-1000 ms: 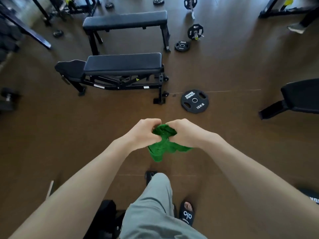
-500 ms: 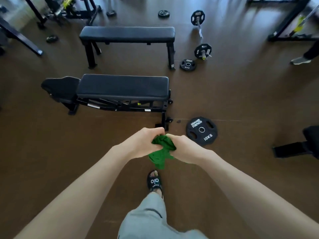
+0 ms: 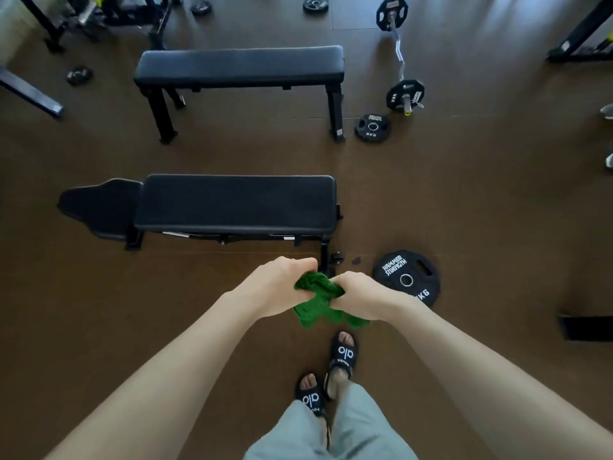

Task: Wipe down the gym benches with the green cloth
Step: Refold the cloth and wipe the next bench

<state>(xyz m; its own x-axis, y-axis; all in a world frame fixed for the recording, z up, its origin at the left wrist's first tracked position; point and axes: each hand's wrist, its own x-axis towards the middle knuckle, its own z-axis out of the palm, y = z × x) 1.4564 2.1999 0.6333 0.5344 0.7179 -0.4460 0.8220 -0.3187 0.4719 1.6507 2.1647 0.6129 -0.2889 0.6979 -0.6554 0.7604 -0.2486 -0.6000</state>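
Note:
The green cloth (image 3: 318,302) is bunched up between both hands in front of me. My left hand (image 3: 277,285) grips its left side and my right hand (image 3: 360,298) grips its right side, with loose folds hanging below. Just beyond my hands stands the near black padded bench (image 3: 235,204), lying crosswise with its seat pad (image 3: 99,207) to the left. A second flat black bench (image 3: 238,66) stands farther back, parallel to it. Both hands are held in the air, a little short of the near bench's right end.
A black weight plate (image 3: 406,277) lies on the brown floor right of my hands. A smaller plate (image 3: 372,127) and a loaded curl bar (image 3: 399,58) lie by the far bench. Black rack frames (image 3: 580,38) stand at the back corners. Part of another bench (image 3: 585,328) shows at right.
I have walked forward, so both benches and the weight plate have come closer and lower in view. Both hands still hold the green cloth, which now hangs a bit looser.

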